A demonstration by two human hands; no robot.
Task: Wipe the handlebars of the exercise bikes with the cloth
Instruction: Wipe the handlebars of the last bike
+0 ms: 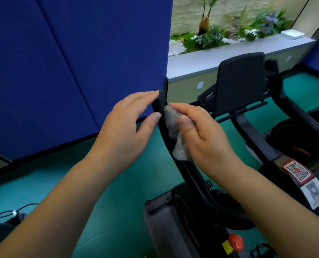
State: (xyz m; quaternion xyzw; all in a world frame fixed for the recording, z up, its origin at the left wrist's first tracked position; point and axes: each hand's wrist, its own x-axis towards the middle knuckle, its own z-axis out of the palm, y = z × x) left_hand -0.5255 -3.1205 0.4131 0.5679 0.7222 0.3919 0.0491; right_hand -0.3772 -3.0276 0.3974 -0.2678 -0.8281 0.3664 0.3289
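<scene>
A black curved handlebar (162, 107) of the exercise bike rises in the middle of the view. My right hand (205, 135) grips a grey cloth (175, 127) and holds it against the handlebar's right side, just below the tip. My left hand (128, 123) is at the bar's left side with fairly straight fingers; its fingertips touch the tip and its thumb rests on the bar's edge. The cloth's lower end hangs free beside the bar.
A blue partition panel (71, 62) stands close behind the handlebar on the left. The bike's black console (242, 81) and right handlebar (296, 116) are to the right. A red knob (235, 242) sits low on the frame. Cables (11, 213) lie on the green floor at left.
</scene>
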